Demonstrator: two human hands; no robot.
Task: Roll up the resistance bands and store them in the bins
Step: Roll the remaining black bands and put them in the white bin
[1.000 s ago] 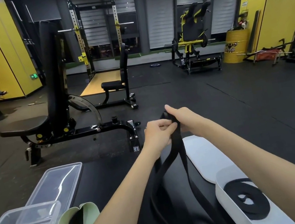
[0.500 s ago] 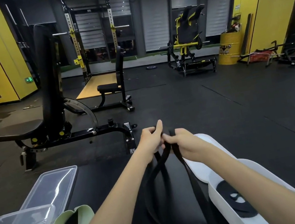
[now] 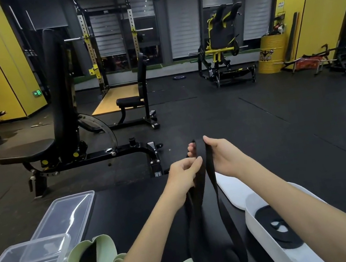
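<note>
Head view: the left hand (image 3: 184, 172) pinches one strand and the right hand (image 3: 224, 156) curls round the top of a black resistance band (image 3: 206, 228), likely to start rolling. Its loop hangs lapward beside a white bin (image 3: 250, 211) holding a rolled band (image 3: 280, 243).

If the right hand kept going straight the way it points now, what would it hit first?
It points forward and left. Beyond the black band in its grip, the right hand would probably reach the left hand first; farther on stands the bench base, though depth is unclear.
</note>
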